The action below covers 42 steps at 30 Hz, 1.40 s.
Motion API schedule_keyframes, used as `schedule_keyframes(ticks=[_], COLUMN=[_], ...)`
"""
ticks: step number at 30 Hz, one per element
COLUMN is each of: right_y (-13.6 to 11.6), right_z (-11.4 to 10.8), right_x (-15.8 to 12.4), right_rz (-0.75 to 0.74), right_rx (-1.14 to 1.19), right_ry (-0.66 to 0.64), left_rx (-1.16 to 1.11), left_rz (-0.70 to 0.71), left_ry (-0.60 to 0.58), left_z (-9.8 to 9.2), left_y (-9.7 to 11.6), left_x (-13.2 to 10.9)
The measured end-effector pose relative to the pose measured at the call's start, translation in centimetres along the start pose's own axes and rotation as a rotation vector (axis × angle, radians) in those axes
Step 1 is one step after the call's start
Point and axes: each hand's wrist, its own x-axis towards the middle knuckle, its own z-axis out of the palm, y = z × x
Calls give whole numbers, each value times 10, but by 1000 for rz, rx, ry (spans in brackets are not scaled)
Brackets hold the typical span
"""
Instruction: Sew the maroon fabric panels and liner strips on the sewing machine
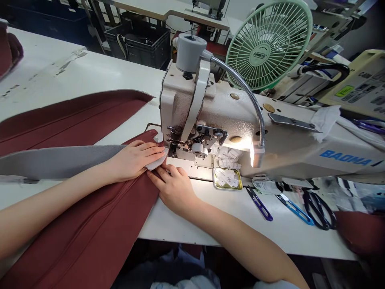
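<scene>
A dark red fabric piece with a grey lining strip lies across the white table and runs up to the needle of the sewing machine. My left hand lies flat on the fabric with fingers stretched out, pressing a small white piece right beside the presser foot. My right hand rests just in front of it, fingers flat on the red fabric's edge near the needle plate.
A small tin of white labels sits by the machine base. Purple snips, blue snips and black scissors lie to the right. A green fan stands behind the machine. A lamp on a gooseneck lights the plate.
</scene>
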Motion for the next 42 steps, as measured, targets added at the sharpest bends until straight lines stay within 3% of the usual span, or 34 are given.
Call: schedule_keyframes(ticks=[10, 18, 28, 42], right_y=[11, 15, 16, 9], right_z=[-12, -7, -6, -14], right_x=[-5, -17, -16, -26], right_rz=[-32, -24, 8, -82], right_rx=[-59, -76, -55, -165], right_ry=[-63, 8, -10, 13], left_rx=[30, 37, 57, 33], left_rz=[2, 31, 22, 109], left_ry=[1, 58, 114, 132], left_z=[0, 4, 9, 4], left_y=[11, 18, 17, 18], left_x=[15, 24, 29, 12])
